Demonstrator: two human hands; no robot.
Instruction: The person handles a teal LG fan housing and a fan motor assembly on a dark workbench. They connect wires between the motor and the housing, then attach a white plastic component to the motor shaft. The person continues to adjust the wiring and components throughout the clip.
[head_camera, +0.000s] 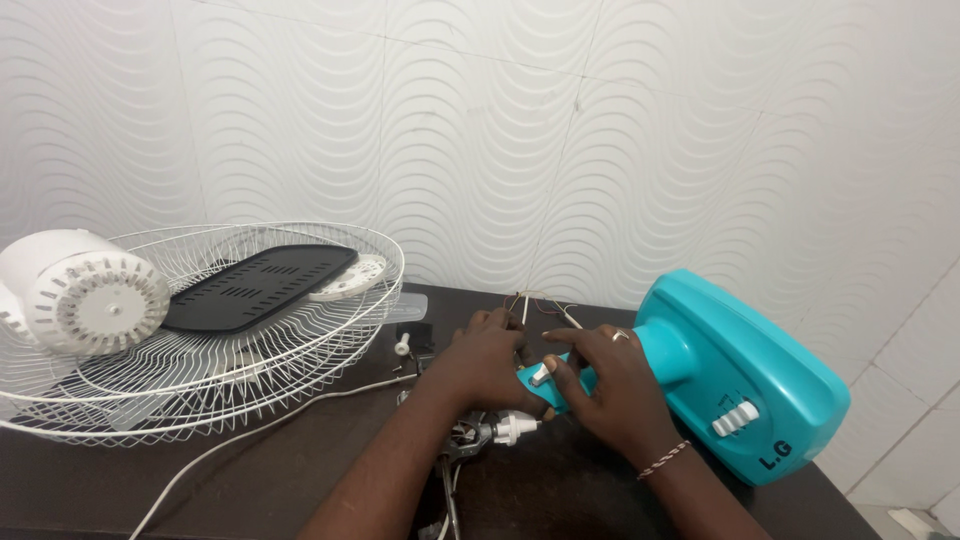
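A turquoise fan base (745, 385) lies on its side on the dark table (300, 470), its neck pointing left. My left hand (487, 362) wraps around the end of the turquoise neck (560, 385), covering most of it. My right hand (610, 385) rests on the neck just right of it, fingers bent over a small white knob (540, 374). Thin coloured wires (540, 303) stick up behind my hands. A grey motor part with a white plug (495, 433) lies under my left wrist.
A white wire fan grille (330, 340) lies at the left, holding a black slotted plate (258, 287) and a white disc. A white round motor cover (85, 292) rests on its left rim. A white cord (250, 432) runs across the table. A tiled wall stands behind.
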